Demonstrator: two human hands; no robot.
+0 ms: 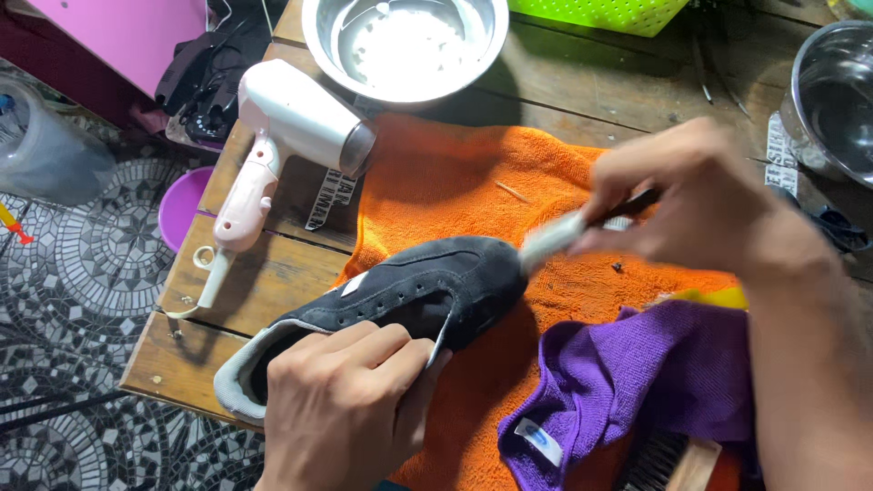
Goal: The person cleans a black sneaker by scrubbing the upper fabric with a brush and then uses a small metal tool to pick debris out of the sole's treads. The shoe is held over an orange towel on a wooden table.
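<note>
Gripping the shoe [409, 295] at its opening, the left hand [341, 409] sits at the lower centre of the frame, fingers curled over the side wall and thumb pressed at the edge. The shoe is dark suede with a pale lining, lying on its side with the toe pointing toward the centre of the frame, over the orange towel [455, 177].

The right hand [705, 205], at the centre right, pinches a brush [568, 232] between fingers and thumb. The brush's pale, blurred head touches the shoe's toe; its dark handle runs back into the fingers.

A purple cloth [637, 373] lies crumpled at the lower right, overlapping the towel, with a yellow item [714, 297] just above it. A second, wooden-backed brush [673, 464] shows at the bottom edge.

A white and pink hair dryer [282, 136] lies on the wooden table [273, 273] at the upper left, its nozzle just beside the towel. A steel bowl [405, 41] stands at the top centre; a second steel bowl [832, 95] stands at the upper right. A green basket [600, 14] is at the top edge.
</note>
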